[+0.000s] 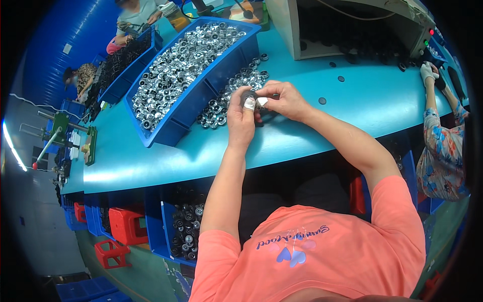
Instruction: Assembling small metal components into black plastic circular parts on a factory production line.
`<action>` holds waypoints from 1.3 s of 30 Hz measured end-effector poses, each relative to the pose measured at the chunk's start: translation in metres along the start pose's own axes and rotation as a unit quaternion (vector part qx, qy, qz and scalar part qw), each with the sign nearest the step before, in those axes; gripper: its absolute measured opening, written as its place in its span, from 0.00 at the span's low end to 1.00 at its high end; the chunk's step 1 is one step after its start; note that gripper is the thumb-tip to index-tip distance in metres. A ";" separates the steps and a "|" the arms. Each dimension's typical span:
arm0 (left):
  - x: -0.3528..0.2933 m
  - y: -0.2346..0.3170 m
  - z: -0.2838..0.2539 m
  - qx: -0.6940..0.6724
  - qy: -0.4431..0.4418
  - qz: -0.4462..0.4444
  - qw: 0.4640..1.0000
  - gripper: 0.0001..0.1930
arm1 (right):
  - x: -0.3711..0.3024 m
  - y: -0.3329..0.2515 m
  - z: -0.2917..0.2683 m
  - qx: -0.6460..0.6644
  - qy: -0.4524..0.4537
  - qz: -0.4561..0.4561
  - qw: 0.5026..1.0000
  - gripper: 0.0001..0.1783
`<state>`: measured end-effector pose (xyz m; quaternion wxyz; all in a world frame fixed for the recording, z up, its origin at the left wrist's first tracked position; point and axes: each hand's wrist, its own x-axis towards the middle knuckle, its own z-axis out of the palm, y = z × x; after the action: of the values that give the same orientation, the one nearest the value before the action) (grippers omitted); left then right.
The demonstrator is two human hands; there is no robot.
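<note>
Close together above the turquoise table, my two hands meet at a small dark ring-shaped part [247, 94]. My left hand [241, 123] is closed around it, with a white wrap on the thumb. From the right, my right hand [288, 102] pinches at the same part, and its thumb is wrapped in white too. The fingers hide most of the part, so its exact kind cannot be made out. Just beyond my hands lies a loose heap of shiny silver wheel-like pieces with dark centres [251, 75]. Some of them lie beside my left wrist.
A long blue bin [201, 95] full of the same silver pieces stands left of the heap. At the far right is a grey metal box [282, 25] with dark pieces inside. A green hand press [58, 131] stands at left. Co-workers sit at left and right.
</note>
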<state>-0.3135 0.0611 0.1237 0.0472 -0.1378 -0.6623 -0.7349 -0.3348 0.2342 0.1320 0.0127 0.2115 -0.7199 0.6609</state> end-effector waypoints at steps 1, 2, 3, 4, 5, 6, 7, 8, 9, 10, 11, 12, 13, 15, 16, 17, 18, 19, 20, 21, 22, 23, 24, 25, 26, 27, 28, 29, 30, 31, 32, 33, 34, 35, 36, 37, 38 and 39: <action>-0.002 0.001 0.000 -0.001 0.001 -0.007 1.000 0.13 | 0.000 0.000 -0.001 -0.030 0.000 -0.025 0.999 0.14; -0.003 0.002 0.000 -0.003 0.002 -0.012 1.000 0.13 | -0.001 0.000 -0.001 -0.039 -0.002 -0.038 0.999 0.14; -0.003 0.002 -0.001 -0.013 0.003 -0.012 1.000 0.13 | -0.001 0.000 -0.001 -0.048 -0.003 -0.051 0.998 0.14; -0.003 0.001 -0.002 -0.022 0.004 -0.012 1.000 0.13 | -0.002 -0.001 -0.001 -0.058 -0.005 -0.064 0.996 0.14; -0.002 0.002 -0.002 -0.030 0.005 -0.012 0.999 0.12 | -0.002 -0.003 0.000 -0.070 -0.011 -0.061 0.996 0.13; -0.003 0.003 -0.002 -0.019 0.014 -0.013 1.000 0.12 | -0.003 -0.006 0.000 -0.083 -0.016 -0.058 0.995 0.13; -0.004 0.004 -0.002 -0.007 0.024 -0.014 1.000 0.12 | -0.003 -0.007 0.000 -0.095 -0.022 -0.055 0.994 0.13; -0.005 0.006 -0.002 0.003 0.032 -0.016 0.999 0.12 | -0.004 -0.007 0.001 -0.094 -0.021 -0.055 0.994 0.13; -0.005 0.008 -0.001 0.007 0.034 -0.022 0.999 0.12 | -0.004 -0.006 0.001 -0.093 -0.020 -0.054 0.994 0.13; -0.006 0.009 0.000 0.010 0.035 -0.028 0.999 0.12 | -0.004 -0.005 0.001 -0.092 -0.020 -0.054 0.994 0.13; -0.005 0.010 0.001 0.013 0.037 -0.033 0.999 0.13 | -0.004 -0.006 0.000 -0.076 -0.020 -0.046 0.996 0.12; -0.006 0.010 0.001 -0.005 0.034 -0.037 0.999 0.13 | -0.004 -0.006 -0.001 -0.059 -0.021 -0.037 0.997 0.12; -0.007 0.010 0.000 -0.023 0.031 -0.040 0.998 0.13 | -0.003 -0.007 -0.002 -0.042 -0.022 -0.029 0.998 0.12; -0.007 0.011 0.000 -0.041 0.022 -0.041 0.998 0.14 | -0.002 -0.009 -0.001 -0.023 -0.024 -0.012 0.999 0.12; -0.006 0.012 -0.001 -0.040 0.016 -0.039 0.998 0.14 | -0.002 -0.010 -0.001 -0.014 -0.025 -0.004 1.000 0.12; -0.006 0.013 -0.003 -0.039 0.011 -0.038 0.998 0.15 | -0.002 -0.011 -0.001 -0.038 -0.032 -0.027 0.998 0.12; -0.006 0.014 -0.005 -0.017 0.011 -0.051 0.999 0.15 | -0.002 -0.012 -0.002 -0.061 -0.040 -0.049 0.996 0.12; -0.006 0.016 -0.008 0.005 0.012 -0.063 0.998 0.15 | -0.002 -0.012 -0.002 -0.084 -0.047 -0.072 0.993 0.12; -0.006 0.018 -0.009 0.027 0.012 -0.075 0.997 0.16 | -0.002 -0.012 -0.002 -0.049 -0.049 -0.027 0.997 0.12; -0.006 0.016 -0.010 0.028 0.004 -0.073 0.997 0.17 | -0.002 -0.011 -0.002 -0.013 -0.051 0.018 0.998 0.12; -0.005 0.012 -0.011 0.030 -0.004 -0.070 0.997 0.18 | -0.001 -0.009 -0.001 0.023 -0.053 0.063 0.996 0.12; -0.004 0.013 -0.009 0.031 -0.012 -0.068 0.997 0.19 | 0.001 -0.005 -0.001 0.041 -0.052 0.073 0.995 0.12; -0.005 0.014 -0.005 0.011 -0.014 -0.045 0.999 0.21 | 0.003 -0.002 -0.004 0.063 -0.055 0.092 0.992 0.13; -0.005 0.016 -0.001 -0.008 -0.017 -0.023 1.000 0.22 | 0.005 0.000 -0.007 0.085 -0.058 0.111 0.988 0.13; -0.006 0.019 0.003 -0.029 -0.020 -0.001 0.999 0.24 | 0.006 0.001 -0.009 0.106 -0.060 0.131 0.984 0.14; -0.007 0.022 0.004 0.003 -0.048 -0.018 0.999 0.30 | 0.006 0.001 -0.010 0.112 -0.062 0.124 0.984 0.14; -0.007 0.020 0.005 0.010 -0.045 -0.020 0.999 0.31 | 0.005 0.001 -0.011 0.114 -0.059 0.126 0.984 0.14; -0.007 0.019 0.004 0.020 -0.039 -0.022 0.999 0.31 | 0.004 -0.002 -0.009 0.119 -0.059 0.127 0.983 0.14; -0.007 0.017 0.003 0.029 -0.034 -0.024 0.999 0.31 | 0.004 -0.004 -0.008 0.124 -0.058 0.128 0.982 0.14; -0.007 0.013 0.002 0.051 -0.031 -0.002 0.998 0.31 | 0.004 -0.005 -0.007 0.120 -0.060 0.134 0.982 0.14; -0.007 0.009 0.002 0.072 -0.029 0.020 0.997 0.31 | 0.004 -0.006 -0.007 0.115 -0.061 0.141 0.981 0.14; -0.007 0.006 0.003 0.093 -0.027 0.041 0.994 0.31 | 0.003 -0.006 -0.006 0.110 -0.063 0.147 0.981 0.14; -0.008 0.003 0.002 0.147 -0.025 0.056 0.987 0.31 | 0.003 -0.007 -0.005 0.118 -0.059 0.162 0.978 0.14; -0.008 0.002 0.003 0.199 -0.023 0.070 0.977 0.31 | 0.003 -0.008 -0.005 0.125 -0.055 0.178 0.975 0.14; -0.008 0.001 0.003 0.250 -0.022 0.084 0.964 0.31 | 0.003 -0.009 -0.005 0.132 -0.050 0.193 0.971 0.14; -0.008 0.001 0.004 0.255 -0.019 0.085 0.963 0.31 | 0.004 -0.005 -0.007 0.126 -0.051 0.196 0.971 0.14; -0.008 0.002 0.006 0.261 -0.016 0.086 0.961 0.30 | 0.006 -0.002 -0.008 0.121 -0.051 0.199 0.971 0.14; -0.009 0.003 0.007 0.267 -0.014 0.086 0.960 0.30 | 0.007 0.000 -0.010 0.116 -0.052 0.202 0.971 0.14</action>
<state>-0.3033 0.0670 0.1249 0.1364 -0.1869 -0.8208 -0.5223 -0.3436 0.2420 0.1349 -0.1825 0.0959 -0.6658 0.7171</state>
